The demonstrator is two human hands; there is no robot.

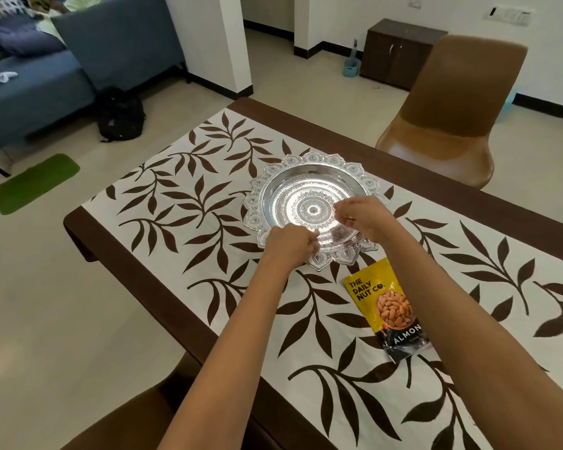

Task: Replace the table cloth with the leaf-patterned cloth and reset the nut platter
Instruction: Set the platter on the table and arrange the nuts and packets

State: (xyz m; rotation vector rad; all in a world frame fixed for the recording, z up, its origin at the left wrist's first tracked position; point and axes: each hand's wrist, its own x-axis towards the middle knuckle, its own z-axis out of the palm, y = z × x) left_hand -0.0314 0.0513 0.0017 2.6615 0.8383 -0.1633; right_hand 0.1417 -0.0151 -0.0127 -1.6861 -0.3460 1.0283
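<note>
The white cloth with brown leaves (182, 203) lies spread over the table. On it sits an ornate silver platter (306, 177) with a scalloped rim, its dish empty. My left hand (290, 245) hovers over the platter's near rim with fingers curled inward; what they hold is hidden. My right hand (364, 216) is over the dish's right side, fingers curled, with a small brown piece like an almond showing between them. A yellow-and-black almond packet (387, 306) lies flat on the cloth just near the platter, partly under my right forearm.
The dark brown table edge (137, 271) frames the cloth. A brown chair (452, 125) stands at the far side and another chair seat (127, 417) at the near left. A blue sofa (62, 76), black backpack (121, 115) and green mat (33, 183) are on the floor side, left.
</note>
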